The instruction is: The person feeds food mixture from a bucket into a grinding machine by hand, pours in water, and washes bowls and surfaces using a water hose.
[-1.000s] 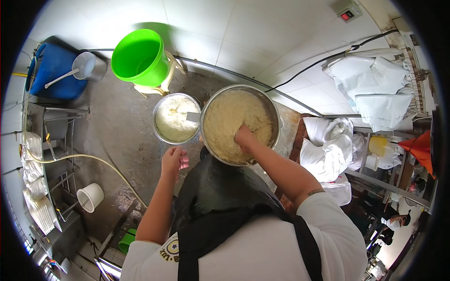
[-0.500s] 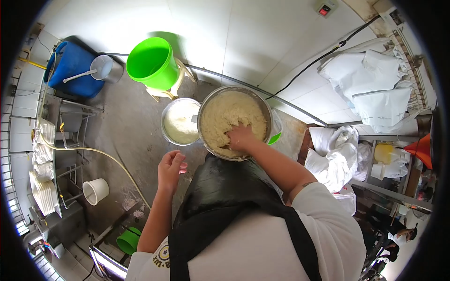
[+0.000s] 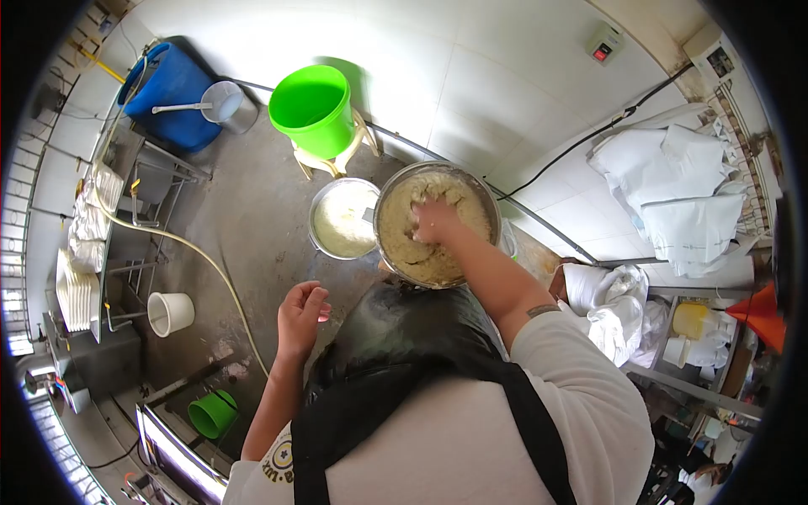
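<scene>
A round metal bowl (image 3: 386,255) in front of my apron holds a pale, lumpy, wet dough (image 3: 459,206). My right hand (image 3: 435,222) is in the bowl, its fingers spread and pressing into the dough; the fingertips are blurred and partly sunk in. To the left, my left hand (image 3: 303,313) hangs in the air over the floor, fingers loosely curled in and nothing visible in them. Just beyond it stands a second round container (image 3: 315,240) with a whitish powdery or doughy mass inside, close against the bowl's left side.
A bright green bucket (image 3: 311,114) sits on a cream stool (image 3: 338,162) by the wall. At the left are a blue barrel (image 3: 181,93), a grey pail (image 3: 236,114), a white bucket (image 3: 171,314) and a hose (image 3: 198,247). White sacks (image 3: 610,307) lie at the right.
My right hand has lifted partly out of the dough and moved toward the bowl's far side, leaving a hollow. The camera view has shifted; my left hand stays at the side, curled.
</scene>
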Demonstrator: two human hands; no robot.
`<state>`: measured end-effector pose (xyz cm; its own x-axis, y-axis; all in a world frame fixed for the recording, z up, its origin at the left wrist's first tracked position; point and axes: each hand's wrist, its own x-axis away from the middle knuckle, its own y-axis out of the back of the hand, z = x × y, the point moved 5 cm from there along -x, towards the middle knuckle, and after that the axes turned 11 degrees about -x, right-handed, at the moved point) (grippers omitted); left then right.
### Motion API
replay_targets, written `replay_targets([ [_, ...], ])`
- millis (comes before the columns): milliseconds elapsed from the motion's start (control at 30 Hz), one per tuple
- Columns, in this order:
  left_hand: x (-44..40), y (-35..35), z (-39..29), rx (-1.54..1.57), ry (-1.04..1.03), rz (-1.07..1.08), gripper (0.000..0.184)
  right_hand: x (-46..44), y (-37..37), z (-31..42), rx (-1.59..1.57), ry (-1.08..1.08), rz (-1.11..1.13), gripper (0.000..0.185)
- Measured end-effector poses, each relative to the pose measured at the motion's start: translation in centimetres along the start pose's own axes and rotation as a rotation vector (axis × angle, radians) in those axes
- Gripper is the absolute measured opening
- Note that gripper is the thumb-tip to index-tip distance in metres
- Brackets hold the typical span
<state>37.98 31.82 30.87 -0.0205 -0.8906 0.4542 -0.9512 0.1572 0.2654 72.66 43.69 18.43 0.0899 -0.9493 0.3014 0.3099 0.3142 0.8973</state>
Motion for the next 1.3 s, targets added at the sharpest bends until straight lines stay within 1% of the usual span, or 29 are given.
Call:
replay_targets([
  [33, -0.1, 0.0, -0.2, 0.004, -0.02, 0.015, 0.03, -0.6, -2.5, -0.4, -0.033, -0.05, 0.313, 0.074],
  [67, -0.1, 0.1, -0.3, 0.011, -0.021, 0.006, 0.03, -1.1, -3.4, -0.8, -0.025, -0.042, 0.312, 0.074],
  [133, 0.0, 0.3, -0.4, -0.008, -0.051, -0.003, 0.03, -0.6, -5.9, -1.9, -0.085, 0.072, 0.646, 0.065],
  [167, 0.0, 0.5, -0.3, -0.002, -0.049, -0.008, 0.03, -0.5, -5.6, -2.9, -0.078, 0.075, 0.648, 0.065],
  [200, 0.1, 0.6, -0.2, 0.003, -0.051, -0.011, 0.03, 0.1, -4.5, -3.6, -0.085, 0.124, 0.651, 0.066],
  [267, 0.2, 0.9, 0.1, 0.009, -0.047, -0.015, 0.03, 2.8, -0.9, -3.0, -0.091, 0.174, 0.658, 0.068],
  [300, 0.2, 1.1, 0.4, 0.016, -0.04, -0.023, 0.03, 5.5, 3.0, -2.1, 0.041, 0.047, 0.506, 0.076],
  [333, 0.3, 1.3, 0.6, 0.022, -0.034, -0.03, 0.03, 7.3, 5.3, -1.9, 0.169, -0.08, 0.35, 0.085],
  [467, 0.1, 1.3, 1.3, 0.0, -0.007, -0.013, 0.03, 7.9, 0.7, -3.5, 0.203, -0.142, 0.401, 0.091],
  [533, -0.1, 1.2, 1.0, -0.001, -0.014, -0.008, 0.03, 6.5, -3.0, -3.7, -0.021, -0.188, 0.404, 0.09],
  [567, -0.2, 1.2, 0.8, -0.003, -0.016, -0.003, 0.03, 5.3, -5.8, -4.1, -0.024, -0.193, 0.402, 0.09],
  [600, -0.3, 1.1, 0.6, 0.007, -0.027, 0.002, 0.029, 3.9, -8.6, -4.8, -0.219, -0.256, 0.295, 0.078],
  [633, -0.3, 1.0, 0.4, 0.015, -0.036, 0.013, 0.029, 3.8, -7.8, -3.5, -0.414, -0.322, 0.185, 0.067],
  [667, -0.4, 0.8, 0.2, 0.012, -0.038, 0.03, 0.029, 4.0, -7.2, -3.1, -0.652, -0.484, 0.209, 0.064],
  [700, -0.4, 0.8, -0.1, 0.001, -0.049, 0.029, 0.029, 4.7, -3.8, -1.0, -0.89, -0.643, 0.228, 0.061],
  [733, -0.6, 0.8, -0.3, -0.009, -0.059, 0.028, 0.03, 4.0, -4.3, -1.3, -0.892, -0.656, 0.22, 0.061],
  [800, -0.9, 0.9, -0.5, -0.01, -0.056, 0.033, 0.03, 2.1, -3.5, -0.1, -0.705, -0.061, -0.032, 0.073],
  [833, -1.0, 1.0, -0.5, -0.014, -0.055, 0.026, 0.03, 3.6, -2.5, 1.0, -0.709, -0.075, -0.035, 0.073],
  [900, -1.3, 0.9, -0.4, -0.018, -0.057, 0.043, 0.03, 8.2, 2.0, 5.7, -0.103, 0.131, -0.127, 0.07],
  [933, -1.5, 0.8, -0.4, -0.014, -0.061, 0.044, 0.03, 8.4, 1.4, 5.0, -0.105, 0.117, -0.131, 0.07],
  [967, -1.6, 0.7, -0.4, -0.017, -0.063, 0.055, 0.03, 8.5, -0.3, 3.8, -0.02, 0.142, -0.037, 0.07],
  [1033, -1.6, 0.8, -0.5, 0.003, -0.043, 0.03, 0.028, 7.1, -2.1, 1.3, 0.063, 0.161, 0.056, 0.07],
  [1100, -1.5, 1.0, -0.6, -0.014, -0.047, 0.027, 0.028, 4.0, -4.7, -3.3, -0.045, -0.12, 0.682, 0.065],
  [1133, -1.4, 1.3, -0.6, -0.028, -0.052, 0.018, 0.028, 3.5, -4.8, -4.7, -0.055, -0.127, 0.678, 0.065],
  [1200, -1.5, 1.9, -0.1, -0.031, -0.044, 0.007, 0.028, 2.3, -2.3, -7.8, -0.302, -0.28, 0.056, 0.072],
  [1233, -1.7, 2.2, 0.1, -0.025, -0.032, -0.012, 0.028, 2.5, -0.9, -7.3, -0.306, -0.285, 0.053, 0.072],
  [1267, -1.8, 2.2, 0.2, -0.03, -0.032, -0.006, 0.028, 3.1, 2.1, -6.1, -0.253, -0.329, -0.019, 0.079],
  [1300, -1.8, 2.1, 0.5, -0.018, -0.022, 0.001, 0.028, 3.6, 3.6, -5.4, -0.202, -0.376, -0.089, 0.086],
])
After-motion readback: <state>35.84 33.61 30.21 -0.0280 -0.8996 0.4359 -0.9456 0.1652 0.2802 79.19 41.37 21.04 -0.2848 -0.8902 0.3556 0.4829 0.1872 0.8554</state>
